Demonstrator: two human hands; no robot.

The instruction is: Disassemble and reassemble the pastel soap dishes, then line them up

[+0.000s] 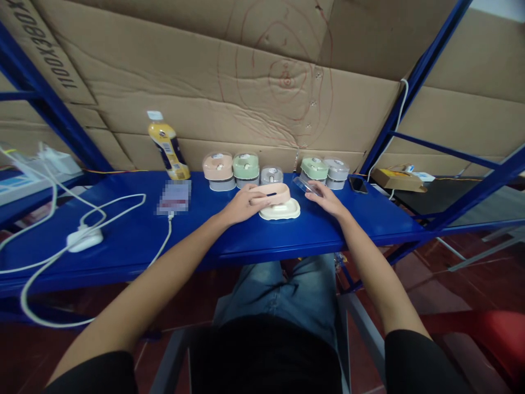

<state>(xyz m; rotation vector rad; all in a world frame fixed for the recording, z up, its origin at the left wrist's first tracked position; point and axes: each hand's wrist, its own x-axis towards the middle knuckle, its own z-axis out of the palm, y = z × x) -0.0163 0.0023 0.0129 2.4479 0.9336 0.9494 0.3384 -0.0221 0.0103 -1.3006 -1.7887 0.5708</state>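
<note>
L hand (241, 207) w/ pink ring, R hand (327, 200) w/ clear lid, both over the near-middle of the blue table (315, 232).
L hand grips the ring (283, 196) by its left end, prob. to steady it over the cream base (287, 211); R fingers grasp the lid, tilted, just right of the ring, prob. by the edge for a light hold. Boxes (219, 167) stand in a row at the far side, prob. to leave the hands room; bottle (169, 150) far left, phone (359, 185) far right. Ring looks pale pink, smooth, rounded, open-centred; lid see-thru; base cream, low, w/ wavy rim. Exact finger contact on lid: can't tell, blurred.
</note>
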